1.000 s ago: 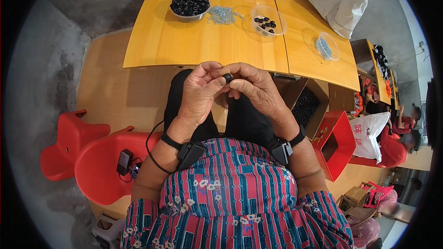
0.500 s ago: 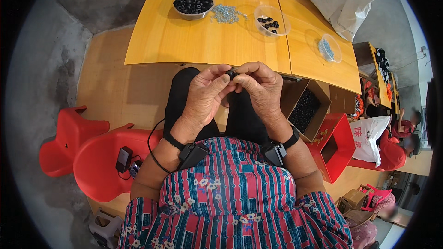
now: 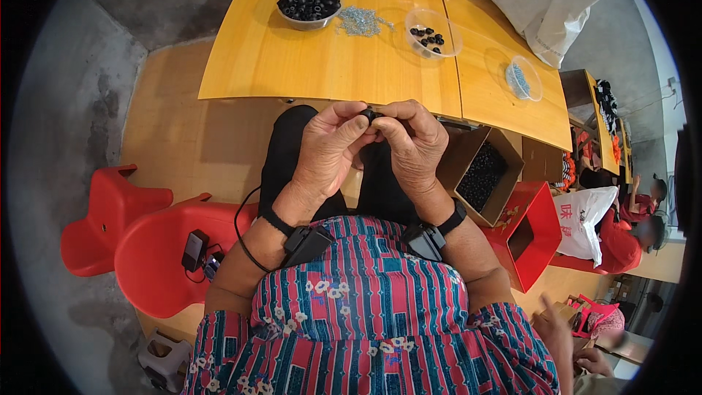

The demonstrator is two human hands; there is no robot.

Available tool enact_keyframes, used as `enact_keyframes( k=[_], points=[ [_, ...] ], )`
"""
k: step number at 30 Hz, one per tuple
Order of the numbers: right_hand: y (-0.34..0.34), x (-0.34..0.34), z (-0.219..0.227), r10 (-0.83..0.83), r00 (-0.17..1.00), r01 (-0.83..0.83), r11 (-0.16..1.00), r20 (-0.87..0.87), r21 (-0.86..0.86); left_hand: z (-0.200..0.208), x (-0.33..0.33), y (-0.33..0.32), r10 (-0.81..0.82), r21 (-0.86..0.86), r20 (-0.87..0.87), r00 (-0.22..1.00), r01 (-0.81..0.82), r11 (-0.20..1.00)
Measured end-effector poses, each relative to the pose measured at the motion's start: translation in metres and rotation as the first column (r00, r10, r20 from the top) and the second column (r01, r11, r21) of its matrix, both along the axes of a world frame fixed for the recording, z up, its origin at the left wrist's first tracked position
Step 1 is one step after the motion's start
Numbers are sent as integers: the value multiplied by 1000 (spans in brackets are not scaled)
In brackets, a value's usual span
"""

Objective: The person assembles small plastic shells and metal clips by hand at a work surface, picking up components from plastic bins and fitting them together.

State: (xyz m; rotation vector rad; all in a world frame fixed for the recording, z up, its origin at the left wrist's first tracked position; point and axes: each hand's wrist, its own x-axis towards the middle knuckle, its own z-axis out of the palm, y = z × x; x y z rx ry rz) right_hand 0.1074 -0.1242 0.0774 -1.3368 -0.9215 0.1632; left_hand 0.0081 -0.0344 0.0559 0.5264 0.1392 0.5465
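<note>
Just beyond the near table edge, over my lap, both hands hold one small black round plastic piece. My left hand pinches it between thumb and index finger. From the other side my right hand grips it, also with thumb and fingertip; the fingers partly hide it. On the yellow table a clear bowl is heaped with similar black pieces, beside a loose pile of tiny clear, silvery bits. A wider clear bowl contains several black pieces.
A small tub of tiny bluish bits stands right. Below the table edge are an open cardboard box of black pieces and a red box. Red chairs are at left. Another person's hand shows lower right; others sit far right.
Another person's hand and arm have come into view at the lower right. My hands stay at nearly the same place, still pinching the black piece, with the right wrist slightly turned.
</note>
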Motion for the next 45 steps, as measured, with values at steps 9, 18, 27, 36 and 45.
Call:
enact_keyframes(
  k=[9, 18, 27, 36, 45],
  points=[
    [-1, 2, 4, 217, 933, -217, 976, -287, 34, -3, -2, 6, 23, 65, -34, 999, -21, 998],
    [-1, 0, -8, 286, 796, -235, 958, -534, 163, -7, -1, 4, 14, 42, -24, 1000, -13, 999],
    [1, 4, -2, 265, 639, -269, 956, -722, 113, -11, -2, 7, 52, 57, -43, 998, -50, 997],
    [2, 4, 5, 215, 781, -245, 969, -586, 29, -13, -2, 7, 53, 65, -79, 995, -48, 997],
    [3, 3, 2, 182, 767, -233, 972, -615, -3, -10, -1, 6, 133, 161, -119, 984, -113, 980]
  ],
)
